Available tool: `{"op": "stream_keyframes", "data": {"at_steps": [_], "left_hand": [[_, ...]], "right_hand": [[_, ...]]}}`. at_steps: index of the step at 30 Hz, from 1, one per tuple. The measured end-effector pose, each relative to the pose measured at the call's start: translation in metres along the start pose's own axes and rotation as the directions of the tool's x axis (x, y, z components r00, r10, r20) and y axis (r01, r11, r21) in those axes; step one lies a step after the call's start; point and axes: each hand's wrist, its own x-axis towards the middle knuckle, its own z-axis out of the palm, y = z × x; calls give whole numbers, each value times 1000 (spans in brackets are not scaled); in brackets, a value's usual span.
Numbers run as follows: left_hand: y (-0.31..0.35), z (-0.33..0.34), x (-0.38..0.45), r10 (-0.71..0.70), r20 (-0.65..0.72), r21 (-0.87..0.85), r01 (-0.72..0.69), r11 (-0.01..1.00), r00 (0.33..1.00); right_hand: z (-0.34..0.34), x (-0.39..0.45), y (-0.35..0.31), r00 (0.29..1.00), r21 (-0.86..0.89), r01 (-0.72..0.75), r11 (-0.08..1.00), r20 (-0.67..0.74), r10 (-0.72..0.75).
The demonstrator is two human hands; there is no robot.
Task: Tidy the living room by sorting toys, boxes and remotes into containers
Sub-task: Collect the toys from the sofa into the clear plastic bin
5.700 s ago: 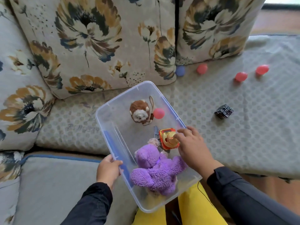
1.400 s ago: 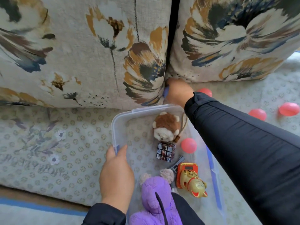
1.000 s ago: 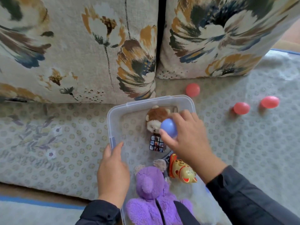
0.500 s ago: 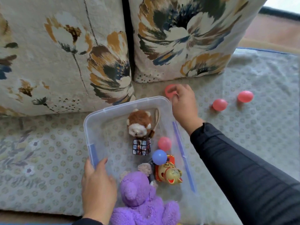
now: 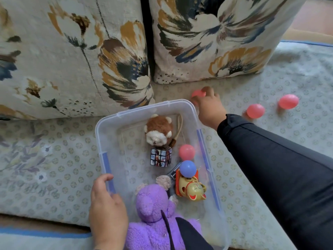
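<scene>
one cam only, head-worn, wide-angle, looking fwd and steeply down from above the sofa seat (image 5: 54, 177). it faces the back cushions (image 5: 72, 51), which fill the top of frame; seat runs across the middle, its front edge at bottom left. close range: bin (image 5: 144, 107) sits centre-bottom, cut off by the lower edge. left hand (image 5: 106, 210) enters from bottom, right hand (image 5: 209, 109) and sleeve (image 5: 279, 168) from bottom right. edges bend from lens distortion. no 2nd view, so no overlap.
</scene>
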Motion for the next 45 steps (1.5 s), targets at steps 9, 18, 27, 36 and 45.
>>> {"op": "stream_keyframes", "data": {"at_steps": [9,18,27,36,45], "left_hand": [[11,4,-14,13,22,52,-14,999,1000],[6,4,-13,56,-26,33,-55,998,998],[11,-2,-22,5,19,-9,-5,1000,1000],[2,-7,-6,82,43,70,-85,994,996],[0,-12,-11,78,104,55,-84,995,992]], "right_hand": [[7,-66,19,994,125,-102,987,-28,106],[2,-52,22,995,3,-71,997,68,71],[9,-91,39,964,118,-192,974,206,165],[7,-81,35,962,32,-202,979,193,193],[9,-180,-1,954,488,-191,852,-112,277]]}}
